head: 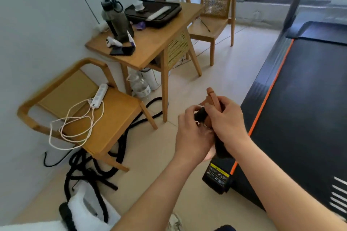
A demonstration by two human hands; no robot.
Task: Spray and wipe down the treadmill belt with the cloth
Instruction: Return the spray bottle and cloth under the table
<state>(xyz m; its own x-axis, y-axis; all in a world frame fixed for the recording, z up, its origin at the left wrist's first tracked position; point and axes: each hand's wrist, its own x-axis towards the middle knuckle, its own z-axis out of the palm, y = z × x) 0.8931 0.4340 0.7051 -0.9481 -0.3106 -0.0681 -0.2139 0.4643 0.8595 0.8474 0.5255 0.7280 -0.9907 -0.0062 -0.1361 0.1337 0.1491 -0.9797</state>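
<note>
I hold a spray bottle (213,97) with a brown trigger head and a dark body in front of me, just left of the treadmill. My right hand (228,121) grips its neck and trigger from the right. With its fingertips, my left hand (193,133) pinches the dark nozzle part at the front of the head. The black treadmill belt (309,103) with an orange side stripe (266,97) fills the right of the view. A white fluffy cloth (82,206) lies at the bottom left, away from both hands.
A wooden chair (116,118) with a white power strip (98,95) and cord stands at left. Thick black ropes (90,172) lie on the floor under it. A small wooden table (150,47) holds a large bottle and a bag; another chair (212,28) is behind it.
</note>
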